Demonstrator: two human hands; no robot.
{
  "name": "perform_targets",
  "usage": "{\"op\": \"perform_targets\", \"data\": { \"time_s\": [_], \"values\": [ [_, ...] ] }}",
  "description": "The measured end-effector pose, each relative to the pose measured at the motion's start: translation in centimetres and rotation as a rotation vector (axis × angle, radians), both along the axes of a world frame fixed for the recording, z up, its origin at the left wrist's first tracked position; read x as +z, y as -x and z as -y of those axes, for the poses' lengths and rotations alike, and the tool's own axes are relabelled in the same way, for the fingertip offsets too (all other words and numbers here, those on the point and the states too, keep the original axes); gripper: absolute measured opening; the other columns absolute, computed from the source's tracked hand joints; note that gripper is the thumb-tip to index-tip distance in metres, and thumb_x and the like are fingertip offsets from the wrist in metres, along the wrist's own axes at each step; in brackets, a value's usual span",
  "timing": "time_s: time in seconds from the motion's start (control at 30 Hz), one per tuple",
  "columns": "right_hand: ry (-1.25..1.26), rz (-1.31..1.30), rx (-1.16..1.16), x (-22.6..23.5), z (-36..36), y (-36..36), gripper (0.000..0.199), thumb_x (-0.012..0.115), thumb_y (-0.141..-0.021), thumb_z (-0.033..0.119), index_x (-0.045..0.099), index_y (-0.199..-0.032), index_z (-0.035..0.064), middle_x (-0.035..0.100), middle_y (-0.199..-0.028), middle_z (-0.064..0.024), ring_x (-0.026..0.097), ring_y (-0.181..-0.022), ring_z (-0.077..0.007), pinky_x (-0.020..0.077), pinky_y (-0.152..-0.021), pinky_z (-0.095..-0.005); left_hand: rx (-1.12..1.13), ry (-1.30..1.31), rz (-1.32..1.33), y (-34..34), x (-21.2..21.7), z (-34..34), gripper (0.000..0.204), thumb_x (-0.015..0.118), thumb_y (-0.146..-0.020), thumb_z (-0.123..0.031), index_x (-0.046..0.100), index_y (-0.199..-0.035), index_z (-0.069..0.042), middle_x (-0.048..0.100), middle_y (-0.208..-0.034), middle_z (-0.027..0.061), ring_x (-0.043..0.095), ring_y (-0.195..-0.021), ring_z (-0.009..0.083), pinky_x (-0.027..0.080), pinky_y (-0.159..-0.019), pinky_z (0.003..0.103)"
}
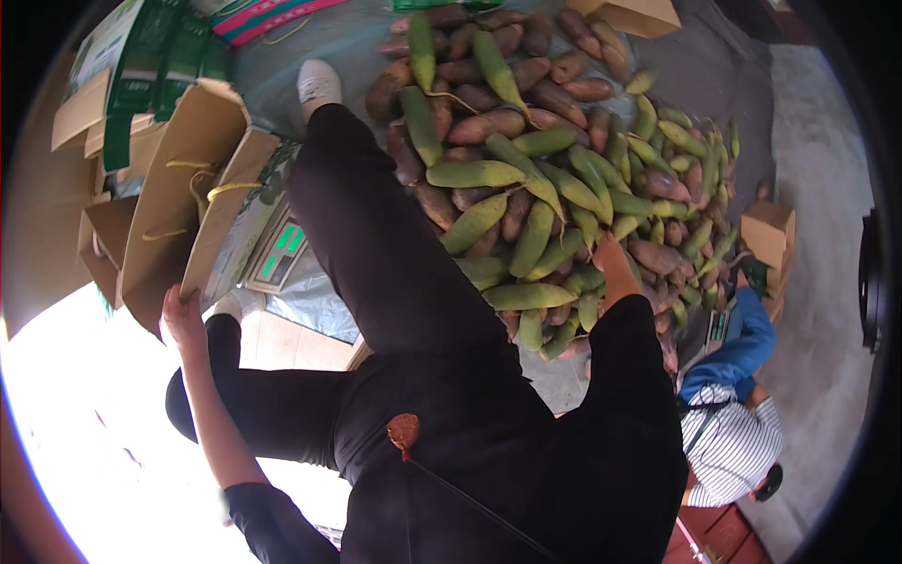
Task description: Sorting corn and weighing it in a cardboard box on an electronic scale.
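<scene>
My left hand (pixel 182 320) is closed on the near edge of an open cardboard box (pixel 199 141) with yellow cord handles. The box stands at the left on a scale (pixel 279 252) with lit green displays. To the right, my right arm reaches out to a big heap of long green radishes (pixel 474 174). There my right hand (pixel 613 256) has its fingers closed around the end of a green radish (pixel 584 223); the fingertips are partly hidden. Reddish-brown sweet potatoes (pixel 489 125) lie among and behind the radishes.
More cardboard boxes and green packaging (pixel 164 80) stack up at the far left. Another person in a striped shirt (pixel 738 449) bends over the heap at the right, beside a second scale (pixel 718 326) and a small carton (pixel 768 233). An open carton (pixel 628 16) sits at the far edge.
</scene>
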State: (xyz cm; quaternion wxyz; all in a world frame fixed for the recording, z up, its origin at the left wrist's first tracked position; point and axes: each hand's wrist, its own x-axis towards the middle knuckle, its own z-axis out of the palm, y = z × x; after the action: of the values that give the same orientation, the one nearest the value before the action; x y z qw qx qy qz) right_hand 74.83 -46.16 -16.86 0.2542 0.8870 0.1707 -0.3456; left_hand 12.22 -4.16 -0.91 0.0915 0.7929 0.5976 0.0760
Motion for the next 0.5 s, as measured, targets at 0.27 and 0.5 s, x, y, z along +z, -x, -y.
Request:
{"op": "perform_targets", "data": {
  "time_s": [0.27, 0.5],
  "values": [
    [-0.549, 0.275, -0.011, -2.1, -0.4, -2.5, 0.025, 0.055, -0.082, 0.020, 0.067, -0.091, -0.0005, 0.066, -0.094, -0.0204, 0.063, -0.087, -0.0370, 0.0496, -0.075, -0.0424, 0.052, -0.019, -0.065, -0.1, 1.8, 0.8, 0.013, 0.064, -0.075, -0.013, 0.060, -0.085, -0.007, 0.061, -0.082, 0.0108, 0.061, -0.077, 0.0335, 0.047, -0.067, 0.042],
    [-1.345, 0.173, -0.827, -0.8, 0.2, -7.2, 0.021, 0.051, -0.085, 0.006, 0.066, -0.097, -0.0029, 0.065, -0.092, -0.0124, 0.061, -0.075, -0.0200, 0.0499, -0.064, -0.0311, 0.071, 0.018, -0.173, -2.0, 3.1, 1.2, 0.011, 0.066, -0.074, -0.014, 0.061, -0.083, -0.010, 0.059, -0.080, 0.0067, 0.060, -0.085, 0.0270, 0.043, -0.077, 0.041]
  ]
}}
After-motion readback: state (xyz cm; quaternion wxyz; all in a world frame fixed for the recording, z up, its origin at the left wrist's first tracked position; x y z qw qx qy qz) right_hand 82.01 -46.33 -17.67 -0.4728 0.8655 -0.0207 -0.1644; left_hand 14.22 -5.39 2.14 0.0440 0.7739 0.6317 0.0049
